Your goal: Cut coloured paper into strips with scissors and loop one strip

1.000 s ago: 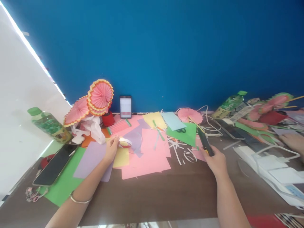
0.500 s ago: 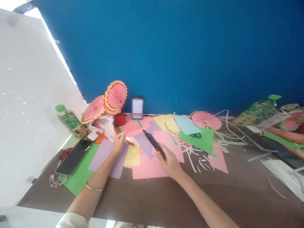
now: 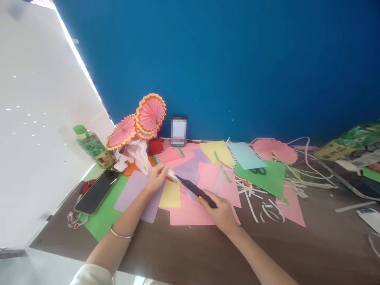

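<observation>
My left hand [image 3: 157, 177] is closed in a pinch on a small white-and-red piece [image 3: 172, 176], its kind too small to make out. In my right hand [image 3: 221, 209] is a long black tool [image 3: 192, 187] with a slim tip and a yellow-orange part near my fingers; its exact kind is unclear. The tool's tip points left and reaches the piece, though whether they touch I cannot tell. Beneath both hands lie overlapping sheets: purple paper [image 3: 130, 192], yellow paper [image 3: 170, 198] and pink paper [image 3: 190, 215]. A pink pleated strip [image 3: 170, 155] lies just behind my left hand.
Pink pleated paper fans [image 3: 151, 113] stand by a red object [image 3: 156, 145] and a green-capped bottle [image 3: 92, 146]. A large phone [image 3: 96, 192] lies left; a smaller phone [image 3: 179, 131] leans on the blue wall. Scissors [image 3: 257, 171], green paper [image 3: 267, 182], white strips [image 3: 249, 198] and cables are at right.
The tool in my right hand has swung flatter, its tip now at the white-and-red piece. My left hand still pinches that piece. The whole view has shifted slightly.
</observation>
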Demonstrator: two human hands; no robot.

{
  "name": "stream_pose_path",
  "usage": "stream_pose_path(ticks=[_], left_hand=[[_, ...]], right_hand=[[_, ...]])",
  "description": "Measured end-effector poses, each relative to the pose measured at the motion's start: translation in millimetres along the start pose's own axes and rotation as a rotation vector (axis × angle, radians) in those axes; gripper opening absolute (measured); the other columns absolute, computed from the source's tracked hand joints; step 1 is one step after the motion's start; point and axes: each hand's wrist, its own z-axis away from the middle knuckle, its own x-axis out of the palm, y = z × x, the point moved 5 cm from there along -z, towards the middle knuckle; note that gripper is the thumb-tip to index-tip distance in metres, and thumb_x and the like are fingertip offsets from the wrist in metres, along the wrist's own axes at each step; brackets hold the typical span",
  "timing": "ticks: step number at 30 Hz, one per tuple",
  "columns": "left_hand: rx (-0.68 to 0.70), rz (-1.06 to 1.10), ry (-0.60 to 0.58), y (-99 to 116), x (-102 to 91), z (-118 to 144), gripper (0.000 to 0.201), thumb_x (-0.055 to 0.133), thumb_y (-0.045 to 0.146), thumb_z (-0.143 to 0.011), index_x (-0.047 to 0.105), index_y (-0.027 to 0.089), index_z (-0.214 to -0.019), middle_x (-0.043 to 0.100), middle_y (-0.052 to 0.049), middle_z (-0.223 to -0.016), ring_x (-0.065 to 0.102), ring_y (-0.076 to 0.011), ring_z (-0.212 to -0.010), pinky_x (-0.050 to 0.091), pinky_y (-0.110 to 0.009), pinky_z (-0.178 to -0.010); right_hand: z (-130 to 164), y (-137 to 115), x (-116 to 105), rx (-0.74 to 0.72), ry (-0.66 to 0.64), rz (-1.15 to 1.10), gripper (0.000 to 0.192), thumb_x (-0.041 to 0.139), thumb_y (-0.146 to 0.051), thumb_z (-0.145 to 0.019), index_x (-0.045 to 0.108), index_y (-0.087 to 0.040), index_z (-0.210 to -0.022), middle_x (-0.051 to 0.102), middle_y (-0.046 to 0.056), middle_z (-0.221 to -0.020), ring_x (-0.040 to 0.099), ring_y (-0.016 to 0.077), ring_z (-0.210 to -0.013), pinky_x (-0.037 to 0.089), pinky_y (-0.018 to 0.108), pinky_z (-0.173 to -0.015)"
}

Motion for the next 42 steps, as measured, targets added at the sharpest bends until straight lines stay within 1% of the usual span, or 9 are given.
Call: stream_pose_path(ticks=[2, 6, 14, 19, 22, 26, 33, 37, 42], left_hand=[[0.036, -0.026, -0.007, 2.9, 1.1, 0.0, 0.043, 0.048, 0.044, -0.078, 0.027, 0.018, -0.051, 0.027, 0.004, -0.052, 0.027, -0.0097, -0.051, 0.021, -0.026, -0.053], [0.046, -0.017, -0.006, 3.6, 1.8, -0.3, 0.046, 0.051, 0.045, -0.076, 0.027, 0.018, -0.048, 0.027, 0.004, -0.05, 0.027, -0.0098, -0.049, 0.021, -0.027, -0.052], [0.16, -0.111, -0.024, 6.6, 3.0, 1.1, 0.045, 0.045, 0.042, -0.082, 0.028, 0.019, -0.047, 0.03, 0.003, -0.05, 0.031, -0.0105, -0.048, 0.023, -0.027, -0.05], [0.212, -0.181, -0.032, 8.3, 3.1, 1.9, 0.044, 0.043, 0.037, -0.084, 0.03, 0.019, -0.046, 0.028, 0.003, -0.05, 0.031, -0.0105, -0.048, 0.023, -0.027, -0.049], [0.229, -0.205, -0.022, 11.0, 3.4, 2.6, 0.042, 0.047, 0.036, -0.082, 0.035, 0.018, -0.045, 0.031, 0.003, -0.049, 0.032, -0.0101, -0.047, 0.024, -0.026, -0.048], [0.196, -0.19, 0.012, 11.4, 2.4, 2.7, 0.043, 0.053, 0.037, -0.077, 0.038, 0.018, -0.042, 0.034, 0.003, -0.045, 0.032, -0.0092, -0.044, 0.024, -0.026, -0.048], [0.066, -0.078, 0.009, 8.1, 1.3, 0.8, 0.049, 0.055, 0.039, -0.073, 0.029, 0.017, -0.039, 0.029, 0.004, -0.039, 0.028, -0.0074, -0.042, 0.025, -0.024, -0.047], [0.025, -0.032, -0.027, 8.5, 2.5, 0.6, 0.049, 0.055, 0.037, -0.074, 0.027, 0.017, -0.039, 0.034, 0.004, -0.037, 0.03, -0.0066, -0.042, 0.028, -0.023, -0.047], [0.015, -0.021, -0.05, 10.9, 4.6, 2.1, 0.05, 0.054, 0.035, -0.074, 0.026, 0.017, -0.037, 0.041, 0.003, -0.035, 0.033, -0.0067, -0.041, 0.029, -0.022, -0.045]], right_hand=[[0.3, -0.3, 1.2, -0.012, -0.001, 0.006, 0.022, 0.054, -0.038, -0.079, 0.065, -0.023, -0.091, 0.069, 0.001, -0.077, 0.062, 0.0167, -0.059, 0.052, 0.027, -0.057], [0.2, -0.4, 0.4, -0.019, -0.008, 0.02, 0.023, 0.054, -0.038, -0.079, 0.065, -0.024, -0.092, 0.069, 0.001, -0.077, 0.062, 0.0167, -0.059, 0.053, 0.028, -0.057], [-1.1, -2.6, -1.7, -0.041, -0.028, 0.031, 0.024, 0.053, -0.04, -0.08, 0.064, -0.024, -0.095, 0.068, 0.002, -0.079, 0.064, 0.0192, -0.066, 0.054, 0.03, -0.061], [-1.8, -6.8, -5.4, -0.065, -0.058, 0.072, 0.024, 0.051, -0.04, -0.081, 0.063, -0.025, -0.096, 0.067, 0.002, -0.076, 0.059, 0.0162, -0.056, 0.05, 0.028, -0.054], [-2.6, -9.6, -8.4, -0.082, -0.074, 0.096, 0.024, 0.049, -0.039, -0.082, 0.062, -0.026, -0.097, 0.065, 0.001, -0.07, 0.054, 0.0146, -0.05, 0.047, 0.028, -0.05], [-3.2, -15.2, -11.1, -0.09, -0.102, 0.082, 0.024, 0.049, -0.04, -0.082, 0.063, -0.026, -0.096, 0.064, 0.001, -0.067, 0.053, 0.0144, -0.049, 0.045, 0.027, -0.049], [-0.1, -21.1, -13.1, -0.035, -0.124, 0.034, 0.028, 0.048, -0.042, -0.082, 0.064, -0.023, -0.094, 0.065, 0.0, -0.069, 0.056, 0.0141, -0.054, 0.048, 0.024, -0.051], [1.4, -19.3, -12.2, 0.001, -0.148, 0.03, 0.026, 0.049, -0.039, -0.083, 0.064, -0.02, -0.093, 0.064, 0.0, -0.068, 0.054, 0.0126, -0.054, 0.046, 0.022, -0.051], [1.6, -17.9, -10.6, 0.009, -0.16, 0.015, 0.025, 0.05, -0.038, -0.082, 0.063, -0.02, -0.093, 0.064, 0.001, -0.071, 0.054, 0.0132, -0.056, 0.046, 0.023, -0.055]])
